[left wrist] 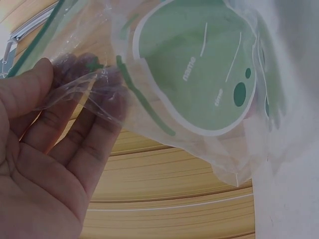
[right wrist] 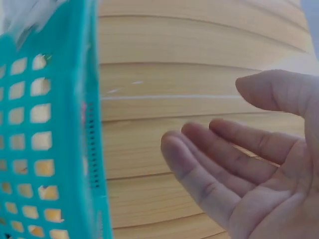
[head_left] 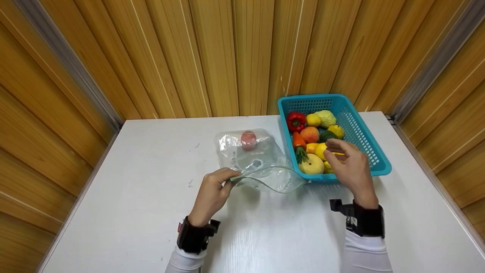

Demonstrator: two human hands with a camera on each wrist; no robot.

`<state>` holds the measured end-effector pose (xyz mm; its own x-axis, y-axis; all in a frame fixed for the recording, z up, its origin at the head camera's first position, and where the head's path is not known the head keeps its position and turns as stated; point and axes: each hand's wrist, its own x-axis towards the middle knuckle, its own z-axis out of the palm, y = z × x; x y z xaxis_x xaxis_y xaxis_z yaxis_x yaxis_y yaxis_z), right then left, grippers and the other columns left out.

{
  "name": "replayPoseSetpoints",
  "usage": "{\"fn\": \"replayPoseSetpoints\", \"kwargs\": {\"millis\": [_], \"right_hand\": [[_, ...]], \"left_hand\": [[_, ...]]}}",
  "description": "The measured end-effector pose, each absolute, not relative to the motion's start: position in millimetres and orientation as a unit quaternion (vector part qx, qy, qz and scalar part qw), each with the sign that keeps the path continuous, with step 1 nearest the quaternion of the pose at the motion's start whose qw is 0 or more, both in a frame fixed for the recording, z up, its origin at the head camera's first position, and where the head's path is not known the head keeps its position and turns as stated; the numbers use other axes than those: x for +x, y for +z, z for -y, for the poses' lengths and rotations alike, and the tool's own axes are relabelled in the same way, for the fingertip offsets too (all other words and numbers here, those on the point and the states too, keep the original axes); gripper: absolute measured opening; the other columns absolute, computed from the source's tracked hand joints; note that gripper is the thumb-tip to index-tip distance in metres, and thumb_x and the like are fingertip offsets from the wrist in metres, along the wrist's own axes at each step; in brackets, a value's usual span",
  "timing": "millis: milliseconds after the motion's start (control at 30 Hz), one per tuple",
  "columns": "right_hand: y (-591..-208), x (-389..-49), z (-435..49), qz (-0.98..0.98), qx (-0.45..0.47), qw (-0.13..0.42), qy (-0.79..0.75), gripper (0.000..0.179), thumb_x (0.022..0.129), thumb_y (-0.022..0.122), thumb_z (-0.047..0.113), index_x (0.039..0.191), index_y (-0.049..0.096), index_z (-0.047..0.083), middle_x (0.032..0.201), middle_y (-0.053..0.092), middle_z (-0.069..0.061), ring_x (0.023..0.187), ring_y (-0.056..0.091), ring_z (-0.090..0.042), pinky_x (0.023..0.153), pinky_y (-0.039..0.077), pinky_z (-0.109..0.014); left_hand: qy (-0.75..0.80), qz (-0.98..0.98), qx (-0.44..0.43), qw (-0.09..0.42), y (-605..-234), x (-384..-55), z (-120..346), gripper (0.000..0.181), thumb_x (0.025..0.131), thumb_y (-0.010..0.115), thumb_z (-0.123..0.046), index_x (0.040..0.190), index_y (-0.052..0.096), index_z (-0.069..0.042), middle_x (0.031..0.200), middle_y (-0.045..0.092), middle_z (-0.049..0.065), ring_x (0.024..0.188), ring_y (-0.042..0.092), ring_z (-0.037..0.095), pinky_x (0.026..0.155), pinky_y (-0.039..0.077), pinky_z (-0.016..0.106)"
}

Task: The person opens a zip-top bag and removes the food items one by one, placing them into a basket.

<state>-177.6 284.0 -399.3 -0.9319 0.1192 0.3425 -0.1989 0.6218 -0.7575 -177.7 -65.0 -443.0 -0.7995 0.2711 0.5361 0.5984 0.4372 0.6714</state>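
My left hand (head_left: 216, 192) pinches the rim of a clear zip bag (head_left: 271, 151) between thumb and fingers, at the left corner of its parted mouth. Inside the bag, toward its far end, lies a reddish round fruit (head_left: 248, 140). A green printed label (left wrist: 199, 64) on the bag shows in the left wrist view. My right hand (head_left: 350, 167) is over the near right part of a teal basket (head_left: 363, 138), thumb and fingers spread apart with nothing between them. In the right wrist view the basket's perforated wall (right wrist: 45, 129) stands left of the hand.
The basket holds a red bell pepper (head_left: 296, 121), a carrot (head_left: 298, 140), a peach (head_left: 310, 134), a pale yellow round fruit (head_left: 311, 164) and several other fruits and vegetables. It stands on the white table (head_left: 159, 182), against the wood-panelled wall (head_left: 212, 57).
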Motion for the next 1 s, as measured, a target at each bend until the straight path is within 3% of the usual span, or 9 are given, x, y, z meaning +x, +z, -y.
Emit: {"fn": "replayPoseSetpoints", "kwargs": {"millis": [100,367,533,733,1000], "right_hand": [[-394.7,-172.1,-276.0,0.869,0.063,0.200,0.448,0.030,0.100,0.067,0.007,0.128,0.068,-0.003,0.124,0.070,-0.020,0.110,0.069,-0.034,0.086,0.046,-0.004],[-383.6,-155.6,-254.8,0.851,0.216,0.211,0.430,0.026,0.091,0.074,-0.004,0.116,0.077,0.003,0.112,0.077,-0.004,0.103,0.070,-0.014,0.094,0.049,-0.010],[-380.7,-150.1,-245.7,0.858,0.298,0.138,0.396,0.024,0.094,0.073,0.001,0.116,0.078,0.008,0.113,0.077,0.001,0.106,0.071,-0.020,0.097,0.051,-0.018],[-382.8,-152.1,-235.5,0.876,0.331,0.020,0.350,0.022,0.101,0.065,0.007,0.120,0.075,0.006,0.117,0.076,-0.005,0.107,0.070,-0.024,0.094,0.058,-0.040],[-392.2,-159.3,-219.6,0.890,0.339,-0.037,0.303,0.025,0.103,0.057,0.001,0.123,0.072,0.001,0.118,0.074,-0.011,0.107,0.069,-0.026,0.096,0.056,-0.048]], "left_hand": [[-0.462,0.827,-0.263,0.181,-443.3,-177.8,64.7,0.029,0.084,0.066,0.017,0.100,0.080,-0.003,0.093,0.077,0.002,0.082,0.065,0.011,0.074,0.057,0.030],[-0.453,0.832,-0.261,0.185,-442.4,-177.8,64.8,0.030,0.085,0.065,0.018,0.101,0.080,-0.003,0.096,0.077,0.003,0.087,0.069,0.012,0.077,0.059,0.032],[-0.454,0.833,-0.259,0.183,-442.2,-178.0,65.2,0.030,0.085,0.065,0.017,0.101,0.080,-0.002,0.096,0.077,0.003,0.087,0.070,0.014,0.078,0.059,0.032],[-0.457,0.829,-0.262,0.185,-442.9,-177.6,65.0,0.031,0.084,0.064,0.018,0.102,0.080,-0.002,0.095,0.077,0.004,0.086,0.069,0.014,0.077,0.058,0.032],[-0.464,0.829,-0.259,0.176,-440.5,-176.7,64.5,0.027,0.086,0.067,0.014,0.101,0.080,-0.004,0.096,0.077,0.003,0.088,0.070,0.014,0.079,0.059,0.033]]}}
